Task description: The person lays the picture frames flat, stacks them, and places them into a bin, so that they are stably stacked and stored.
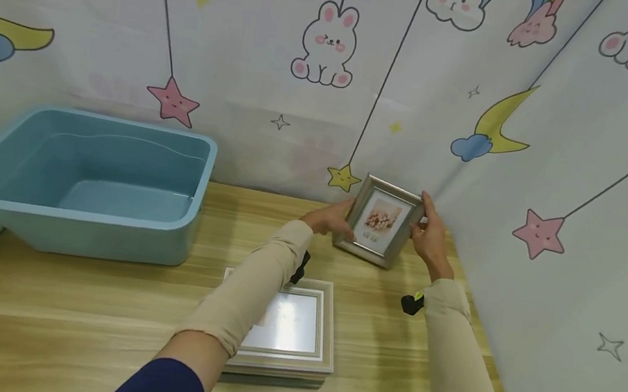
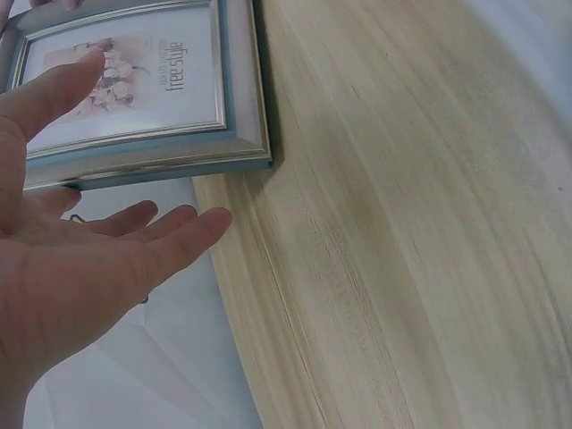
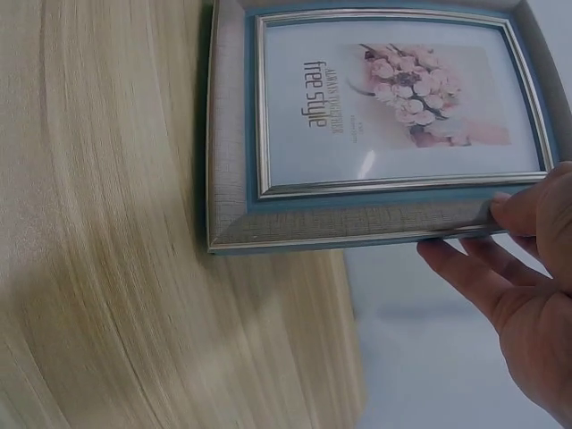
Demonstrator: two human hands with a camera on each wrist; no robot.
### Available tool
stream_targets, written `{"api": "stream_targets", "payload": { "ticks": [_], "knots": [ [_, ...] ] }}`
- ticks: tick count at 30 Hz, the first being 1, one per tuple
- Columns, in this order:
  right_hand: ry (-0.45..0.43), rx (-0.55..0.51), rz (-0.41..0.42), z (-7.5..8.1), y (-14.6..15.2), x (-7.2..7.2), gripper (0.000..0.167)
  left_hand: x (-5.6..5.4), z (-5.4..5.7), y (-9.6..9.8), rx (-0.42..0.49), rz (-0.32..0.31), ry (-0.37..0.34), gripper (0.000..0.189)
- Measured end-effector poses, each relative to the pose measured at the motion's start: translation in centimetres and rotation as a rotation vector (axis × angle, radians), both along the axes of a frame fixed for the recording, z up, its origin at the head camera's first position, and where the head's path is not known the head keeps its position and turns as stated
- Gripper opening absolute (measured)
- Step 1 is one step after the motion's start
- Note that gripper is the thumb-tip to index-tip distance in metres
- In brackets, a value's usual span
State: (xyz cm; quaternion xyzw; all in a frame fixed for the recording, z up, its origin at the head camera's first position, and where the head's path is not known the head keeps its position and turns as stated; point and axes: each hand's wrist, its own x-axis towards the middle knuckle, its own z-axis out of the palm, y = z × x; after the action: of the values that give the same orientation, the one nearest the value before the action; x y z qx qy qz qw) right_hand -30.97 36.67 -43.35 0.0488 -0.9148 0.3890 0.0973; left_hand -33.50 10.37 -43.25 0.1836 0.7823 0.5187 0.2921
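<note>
A silver-beige picture frame [image 1: 347,247] with blue-grey edging stands tilted on the table near the back wall. Behind its glass is a pink flower print [image 3: 416,89] with "free style" lettering. My right hand [image 1: 431,240] pinches the frame's right side, thumb in front and fingers behind. At the left side is my left hand [image 2: 80,268], its thumb across the front and its other fingers loosely extended beside and partly behind the edge; whether the thumb touches the glass cannot be told. A stack of picture frames [image 1: 327,328] lies below my left forearm, partly hidden by it.
A blue plastic tub [image 1: 111,219] stands at the left on the wooden table [image 1: 115,328]. A printed white cloth wall [image 1: 257,84] runs behind the table, and another side [image 1: 582,307] closes off the right.
</note>
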Motion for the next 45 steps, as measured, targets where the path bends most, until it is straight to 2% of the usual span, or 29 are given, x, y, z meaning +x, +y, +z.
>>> {"api": "stream_targets", "payload": {
  "ticks": [6, 13, 17, 24, 30, 36, 41, 45],
  "knots": [
    [0.032, -0.002, 0.007, 0.3, -0.6, 0.4, 0.081, 0.4, 0.3, -1.2, -0.053, -0.008, -0.023, 0.106],
    [0.076, -0.062, 0.005, 2.0, -1.9, 1.3, 0.080, 0.7, 1.4, -2.5, -0.022, -0.008, -0.044, 0.107],
    [0.107, -0.057, 0.001, 3.1, -2.6, 2.2, 0.078, 1.1, 1.8, -3.4, 0.032, -0.010, -0.034, 0.106],
    [0.177, 0.006, -0.051, 4.6, -4.4, 4.6, 0.075, 3.1, 2.5, -5.4, 0.154, -0.041, 0.027, 0.110],
    [0.240, 0.006, -0.102, 6.3, -5.9, 6.7, 0.074, 5.3, 3.6, -7.0, 0.204, -0.049, 0.083, 0.108],
    [0.202, -0.106, -0.119, 7.7, -7.3, 8.5, 0.078, 7.7, 4.0, -8.8, 0.275, 0.039, 0.048, 0.100],
    [0.174, -0.169, -0.106, 8.1, -8.7, 9.7, 0.081, 9.1, 3.5, -9.3, 0.306, 0.093, 0.104, 0.075],
    [0.144, -0.215, -0.082, 8.1, -9.6, 10.3, 0.081, 10.1, 2.9, -9.8, 0.257, 0.175, 0.144, 0.072]
  ]
}}
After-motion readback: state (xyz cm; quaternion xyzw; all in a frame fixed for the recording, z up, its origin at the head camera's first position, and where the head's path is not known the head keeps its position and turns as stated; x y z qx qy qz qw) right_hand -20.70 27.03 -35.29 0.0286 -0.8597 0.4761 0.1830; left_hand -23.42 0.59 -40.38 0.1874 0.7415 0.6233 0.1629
